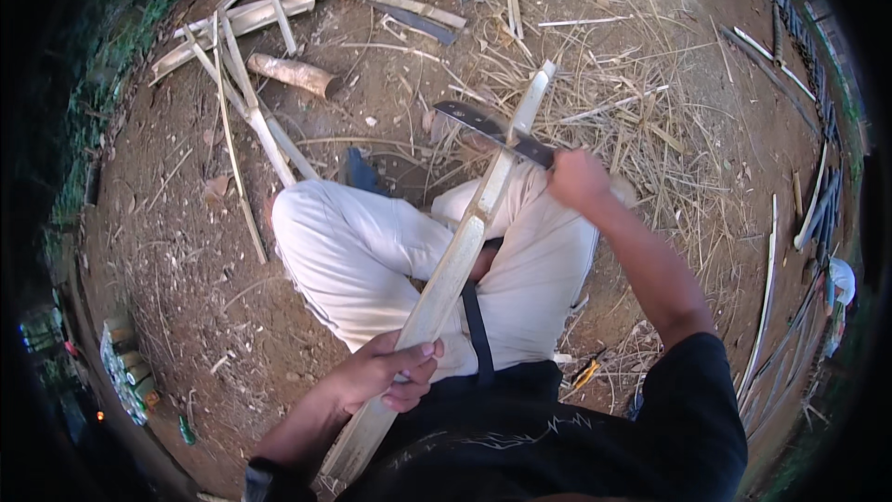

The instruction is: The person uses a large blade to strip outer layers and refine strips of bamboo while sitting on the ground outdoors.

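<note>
The left hand [395,374] is wrapped around the near part of a long bamboo strip [446,279], fingers curled over its edge. The strip slants from behind this hand, forward and rightward over the pale trousers [339,223], its far end beyond the right hand [578,178]. That right hand is clenched at the grip end of a knife [476,121], whose dark blade points left and crosses the strip; whether its edge bites in, I cannot tell. Loose shavings [641,116] lie ahead and right of the right hand; a short bamboo tube [290,74] lies well ahead of the left.

The strip should be light and stiff, springy along its length, with smooth faces and possibly sharp, splintery edges. It is best held across its broad faces, well behind the blade.
</note>
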Action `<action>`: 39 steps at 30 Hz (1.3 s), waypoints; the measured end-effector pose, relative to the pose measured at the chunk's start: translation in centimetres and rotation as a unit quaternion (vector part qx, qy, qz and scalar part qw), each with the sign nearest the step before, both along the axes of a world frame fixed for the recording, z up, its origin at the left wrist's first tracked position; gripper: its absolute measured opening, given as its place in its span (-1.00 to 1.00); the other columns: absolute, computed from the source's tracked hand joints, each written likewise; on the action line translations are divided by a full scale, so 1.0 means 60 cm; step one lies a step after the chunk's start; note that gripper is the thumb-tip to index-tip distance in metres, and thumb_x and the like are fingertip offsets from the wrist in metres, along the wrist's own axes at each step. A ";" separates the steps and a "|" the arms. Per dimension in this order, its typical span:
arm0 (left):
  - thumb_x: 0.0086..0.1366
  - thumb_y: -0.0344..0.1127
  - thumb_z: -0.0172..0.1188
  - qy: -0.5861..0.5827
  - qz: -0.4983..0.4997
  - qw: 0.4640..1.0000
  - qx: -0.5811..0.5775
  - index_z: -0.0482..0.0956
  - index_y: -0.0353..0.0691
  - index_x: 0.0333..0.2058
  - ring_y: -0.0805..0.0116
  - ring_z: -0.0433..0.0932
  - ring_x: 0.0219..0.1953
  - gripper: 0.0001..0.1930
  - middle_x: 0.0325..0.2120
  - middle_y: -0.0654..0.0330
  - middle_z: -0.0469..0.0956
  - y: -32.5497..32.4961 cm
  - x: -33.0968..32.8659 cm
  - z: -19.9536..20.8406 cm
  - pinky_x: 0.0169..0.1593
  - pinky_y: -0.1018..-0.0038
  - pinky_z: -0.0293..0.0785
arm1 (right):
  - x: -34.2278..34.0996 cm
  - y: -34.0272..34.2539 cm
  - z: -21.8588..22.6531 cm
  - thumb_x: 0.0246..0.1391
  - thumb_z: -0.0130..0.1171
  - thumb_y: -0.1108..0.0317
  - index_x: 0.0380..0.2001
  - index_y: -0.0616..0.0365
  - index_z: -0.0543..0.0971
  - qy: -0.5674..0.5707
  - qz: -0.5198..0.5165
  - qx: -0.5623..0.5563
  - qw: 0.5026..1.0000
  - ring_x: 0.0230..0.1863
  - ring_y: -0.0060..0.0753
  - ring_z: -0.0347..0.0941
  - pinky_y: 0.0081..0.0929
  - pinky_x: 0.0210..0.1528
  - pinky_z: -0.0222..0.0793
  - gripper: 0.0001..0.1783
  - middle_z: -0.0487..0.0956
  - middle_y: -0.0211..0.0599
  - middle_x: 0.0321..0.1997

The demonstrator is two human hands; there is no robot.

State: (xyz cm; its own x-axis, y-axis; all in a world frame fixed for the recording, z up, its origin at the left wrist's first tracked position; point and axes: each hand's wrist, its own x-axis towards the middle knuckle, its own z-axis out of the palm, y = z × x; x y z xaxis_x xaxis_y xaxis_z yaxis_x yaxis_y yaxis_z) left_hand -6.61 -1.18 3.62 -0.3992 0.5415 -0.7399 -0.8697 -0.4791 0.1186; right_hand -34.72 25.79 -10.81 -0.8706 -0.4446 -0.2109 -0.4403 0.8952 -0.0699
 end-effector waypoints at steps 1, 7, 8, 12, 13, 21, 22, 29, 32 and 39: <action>0.48 -0.27 -0.02 -0.002 -0.001 1.000 -0.008 0.34 -0.25 -0.12 0.62 0.10 -0.73 -0.83 -0.61 0.37 0.13 -0.005 -0.003 0.000 -0.68 0.61 0.02 | 0.022 -0.023 0.002 -0.04 0.12 0.30 -0.40 0.11 0.62 -0.014 0.019 -0.020 1.000 -0.41 0.03 0.63 -0.07 -0.31 0.55 -0.82 0.64 -0.07 -0.48; 0.48 -0.25 -0.01 -0.023 -0.028 0.999 -0.023 0.35 -0.26 -0.12 0.62 0.10 -0.73 -0.81 -0.62 0.36 0.14 -0.026 0.004 0.016 -0.68 0.60 0.04 | -0.040 0.036 -0.052 -0.08 0.16 0.28 -0.43 0.11 0.63 -0.035 0.045 0.013 0.998 -0.39 -0.02 0.64 -0.10 -0.28 0.57 -0.83 0.65 -0.05 -0.47; 0.47 -0.25 0.00 -0.019 -0.031 0.999 -0.024 0.35 -0.27 -0.11 0.62 0.10 -0.73 -0.80 -0.62 0.36 0.14 -0.032 -0.002 0.019 -0.67 0.60 0.04 | -0.087 0.049 -0.042 -0.05 0.14 0.29 -0.41 0.12 0.65 -0.045 -0.002 0.007 0.999 -0.36 0.00 0.65 -0.10 -0.25 0.57 -0.81 0.65 -0.03 -0.44; 0.45 -0.23 0.04 -0.050 -0.007 0.999 -0.008 0.36 -0.27 -0.16 0.61 0.13 -0.73 -0.79 -0.63 0.36 0.17 -0.041 -0.027 0.009 -0.68 0.62 0.06 | -0.092 0.015 -0.024 0.00 0.13 0.30 -0.39 0.16 0.68 -0.023 -0.024 -0.001 0.999 -0.31 0.03 0.65 -0.11 -0.19 0.58 -0.79 0.66 0.01 -0.41; 0.45 -0.22 0.05 -0.058 0.002 0.998 -0.012 0.37 -0.26 -0.18 0.60 0.14 -0.74 -0.79 -0.63 0.36 0.17 -0.039 -0.021 0.001 -0.68 0.61 0.06 | -0.070 0.000 -0.019 0.00 0.12 0.30 -0.39 0.16 0.66 -0.046 -0.034 0.005 0.998 -0.31 0.03 0.65 -0.09 -0.19 0.58 -0.80 0.66 0.01 -0.41; 0.39 -0.17 0.16 -0.129 -0.059 0.985 -0.095 0.38 -0.24 -0.17 0.60 0.16 -0.69 -0.73 -0.59 0.35 0.25 -0.028 -0.041 0.046 -0.62 0.61 0.06 | -0.227 0.084 -0.096 -0.10 0.24 0.28 -0.38 0.13 0.69 -0.072 -0.078 0.052 0.993 -0.32 -0.03 0.65 -0.14 -0.22 0.59 -0.79 0.67 -0.06 -0.41; 0.39 -0.17 0.16 -0.127 -0.063 0.986 -0.087 0.38 -0.24 -0.17 0.60 0.17 -0.68 -0.74 -0.60 0.35 0.24 -0.029 -0.049 0.040 -0.62 0.61 0.07 | -0.252 0.110 -0.121 -0.09 0.25 0.26 -0.37 0.12 0.71 -0.046 -0.150 0.026 0.987 -0.31 -0.01 0.65 -0.16 -0.22 0.59 -0.78 0.67 -0.04 -0.40; 0.41 -0.01 0.10 -0.092 -0.093 0.984 -0.123 0.46 -0.07 -0.29 0.69 0.14 -0.64 -0.73 -0.64 0.52 0.22 -0.031 -0.018 0.006 -0.58 0.61 -0.02 | -0.157 0.044 -0.117 -0.13 0.20 0.29 -0.34 0.12 0.62 -0.029 0.174 -0.062 0.982 -0.36 0.02 0.63 -0.11 -0.27 0.55 -0.76 0.65 -0.07 -0.40; 0.41 -0.01 0.12 -0.072 -0.079 0.986 -0.127 0.47 -0.08 -0.30 0.67 0.13 -0.65 -0.73 -0.65 0.49 0.23 -0.035 -0.046 0.025 -0.57 0.61 -0.03 | -0.267 0.109 -0.207 -0.15 0.22 0.34 -0.36 0.15 0.63 -0.042 0.013 -0.069 0.997 -0.38 -0.02 0.63 -0.14 -0.31 0.55 -0.78 0.66 -0.06 -0.40; 0.42 -0.02 0.11 -0.091 -0.104 0.979 -0.150 0.48 -0.11 -0.29 0.67 0.11 -0.66 -0.72 -0.64 0.49 0.23 -0.026 -0.044 -0.008 -0.56 0.62 -0.05 | -0.201 0.061 -0.147 -0.12 0.23 0.34 -0.39 0.17 0.64 -0.016 0.061 -0.073 0.995 -0.33 0.02 0.64 -0.10 -0.25 0.55 -0.81 0.66 -0.01 -0.38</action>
State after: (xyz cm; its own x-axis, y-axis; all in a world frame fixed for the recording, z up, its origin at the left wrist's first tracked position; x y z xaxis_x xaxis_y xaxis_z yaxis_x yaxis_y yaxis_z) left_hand -9.23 -2.72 3.16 -0.1504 0.3436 -0.9270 -0.9646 -0.2564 0.0615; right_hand -46.78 29.47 -19.64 -0.8017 -0.5747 -0.1641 -0.5407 0.8144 -0.2107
